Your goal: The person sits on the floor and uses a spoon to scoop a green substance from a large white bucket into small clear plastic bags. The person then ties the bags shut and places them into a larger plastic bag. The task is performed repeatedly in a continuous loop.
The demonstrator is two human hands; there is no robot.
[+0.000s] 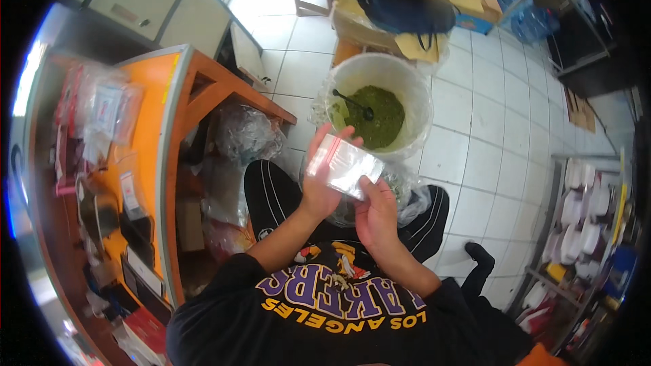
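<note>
A small clear zip-seal plastic bag (347,166) with a red strip along its seal lies across my two hands, above my lap. My right hand (377,208) pinches the bag's lower right corner between thumb and fingers. Behind the bag, my left hand (321,190) has its palm up and fingers spread and extended, partly seen through the film. Just beyond them stands a wide white tub (414,76) lined with clear plastic. It holds a green, crumbled dry material (384,124), with a black spoon (367,113) resting on it.
An orange-topped desk (147,96) with packets rises on my left, crumpled plastic bags (249,132) beneath it. Clear plastic (414,208) lies between my knees. A dark bag (407,7) sits beyond the tub. A shelf rack (554,203) and a black-shod foot (479,251) are right.
</note>
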